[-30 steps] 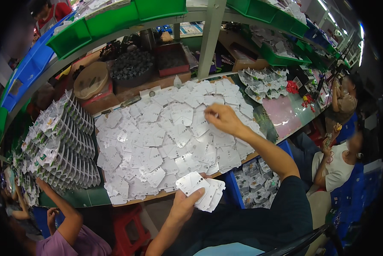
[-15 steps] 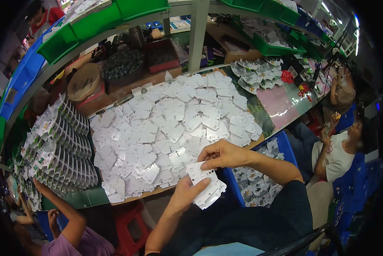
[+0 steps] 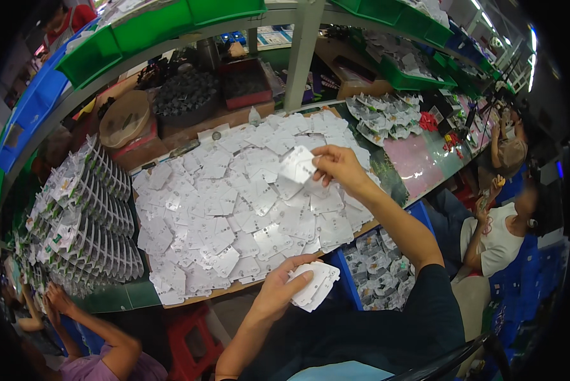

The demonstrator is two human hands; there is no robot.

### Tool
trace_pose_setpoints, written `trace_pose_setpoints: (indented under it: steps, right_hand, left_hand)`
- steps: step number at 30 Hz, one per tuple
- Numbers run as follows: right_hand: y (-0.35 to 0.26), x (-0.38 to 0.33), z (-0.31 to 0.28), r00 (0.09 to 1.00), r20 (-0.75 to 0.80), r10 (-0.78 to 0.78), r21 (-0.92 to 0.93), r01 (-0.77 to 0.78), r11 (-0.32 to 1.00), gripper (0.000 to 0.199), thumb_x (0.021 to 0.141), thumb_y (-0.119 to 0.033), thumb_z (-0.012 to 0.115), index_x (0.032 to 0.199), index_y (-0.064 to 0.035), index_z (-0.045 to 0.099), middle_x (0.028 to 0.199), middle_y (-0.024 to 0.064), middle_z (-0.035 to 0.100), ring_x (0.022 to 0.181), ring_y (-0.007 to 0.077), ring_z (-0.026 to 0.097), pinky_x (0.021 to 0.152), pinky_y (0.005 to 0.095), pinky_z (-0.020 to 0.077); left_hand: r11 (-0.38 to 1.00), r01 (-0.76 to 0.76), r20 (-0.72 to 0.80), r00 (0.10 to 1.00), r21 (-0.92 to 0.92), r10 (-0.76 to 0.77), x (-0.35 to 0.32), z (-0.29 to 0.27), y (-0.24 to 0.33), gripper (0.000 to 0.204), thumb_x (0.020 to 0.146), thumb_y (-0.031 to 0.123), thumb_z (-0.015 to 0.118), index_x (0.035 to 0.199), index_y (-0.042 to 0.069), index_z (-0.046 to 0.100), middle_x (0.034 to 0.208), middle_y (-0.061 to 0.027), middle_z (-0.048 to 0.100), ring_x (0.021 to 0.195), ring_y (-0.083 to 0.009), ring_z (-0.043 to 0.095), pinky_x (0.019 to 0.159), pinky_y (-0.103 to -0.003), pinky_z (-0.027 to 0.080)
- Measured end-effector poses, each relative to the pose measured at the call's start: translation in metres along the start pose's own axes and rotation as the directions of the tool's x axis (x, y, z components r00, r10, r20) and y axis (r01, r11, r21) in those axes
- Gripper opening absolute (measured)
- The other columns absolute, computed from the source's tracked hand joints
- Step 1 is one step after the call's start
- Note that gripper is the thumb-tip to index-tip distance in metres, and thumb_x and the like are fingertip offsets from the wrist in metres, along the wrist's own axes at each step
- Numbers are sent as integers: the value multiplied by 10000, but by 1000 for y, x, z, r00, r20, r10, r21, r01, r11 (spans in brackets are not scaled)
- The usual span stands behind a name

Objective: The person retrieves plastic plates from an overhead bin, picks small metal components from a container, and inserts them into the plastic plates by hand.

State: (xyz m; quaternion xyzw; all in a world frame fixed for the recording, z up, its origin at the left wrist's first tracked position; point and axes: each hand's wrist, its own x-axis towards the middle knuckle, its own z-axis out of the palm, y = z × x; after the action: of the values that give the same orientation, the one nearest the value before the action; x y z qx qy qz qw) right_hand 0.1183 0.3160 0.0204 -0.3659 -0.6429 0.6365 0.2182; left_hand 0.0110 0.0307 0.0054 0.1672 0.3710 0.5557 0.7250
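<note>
The right hand (image 3: 339,166) pinches one white card (image 3: 296,166) just above the spread of cards (image 3: 234,216) at frame centre. The left hand (image 3: 284,289) grips a fanned stack (image 3: 313,286) at the board's near edge, lower centre. Step in hand, by my judgement: laying cards out singly. The next move calls for a free gap in the spread. Filled trays (image 3: 81,216) stand at left.
</note>
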Motion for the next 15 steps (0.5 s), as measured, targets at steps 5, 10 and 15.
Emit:
trace_pose_setpoints:
  steps: [5, 10, 15]
  right_hand:
    - [4, 50, 2, 990, -137, 37, -88, -49, 995, 343, 923, -87, 612, 1190, 127, 588, 932, 172, 706, 766, 196, 729, 586, 267, 575]
    - [13, 57, 8, 974, -154, -167, -533, 60, 844, 349, 921, -165, 624, 1133, 113, 632, 861, 183, 717, 758, 208, 734, 640, 336, 576]
    - [3, 3, 14, 899, -4, -439, -845, 232, 482, 307, 963, -216, 616, 1126, 38, 668, 841, 78, 716, 697, 160, 709, 594, 297, 538]
  left_hand:
    - [979, 73, 88, 995, -193, -56, -9, -3, 0, 524, 963, 46, 613, 1431, -52, 399, 1299, -180, 593, 1099, -184, 643, 940, -315, 537]
    - [972, 32, 75, 997, -231, -15, -17, -3, 3, 521, 925, -28, 623, 1407, -27, 425, 1283, -170, 588, 1153, -206, 614, 987, -333, 515]
    - [973, -29, 27, 999, -230, 36, -20, -9, -4, 528, 919, -45, 635, 1401, -13, 424, 1276, -164, 583, 1147, -210, 615, 992, -349, 513]
